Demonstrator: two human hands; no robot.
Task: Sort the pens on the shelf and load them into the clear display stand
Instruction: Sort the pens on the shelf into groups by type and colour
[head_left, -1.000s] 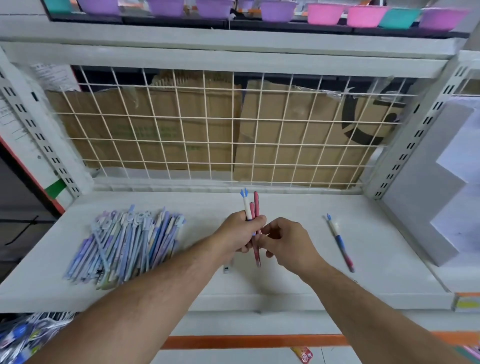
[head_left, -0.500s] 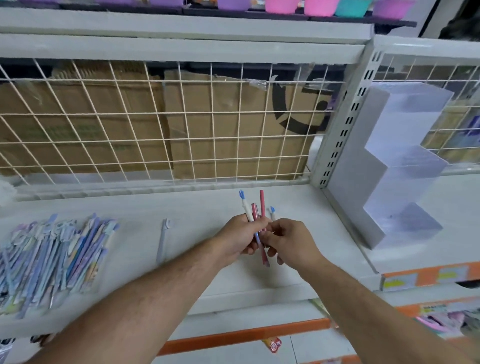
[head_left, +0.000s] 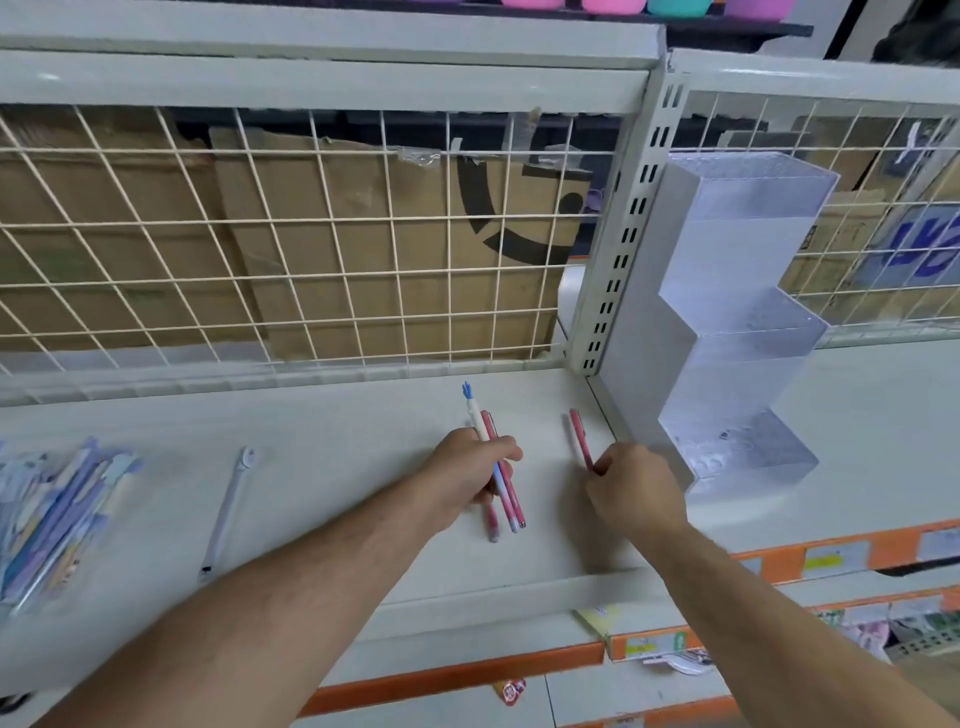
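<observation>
My left hand grips a small bunch of pens: pink ones and a white one with a blue top, held upright over the white shelf. My right hand pinches a single pink pen by its lower end, a short way right of the bunch. The clear stepped display stand stands just right of that hand, against the shelf upright; its front tier is nearest the pen. A pile of mostly blue and purple pens lies at the far left.
One white pen lies alone on the shelf between the pile and my left hand. A wire grid with cardboard behind it closes the back. A perforated metal upright divides the two shelf bays. Orange price strips run along the front edges.
My right hand has drawn one pink pen out of the bunch and moved it right, toward the stand. The view has swung right, bringing the stand closer.
</observation>
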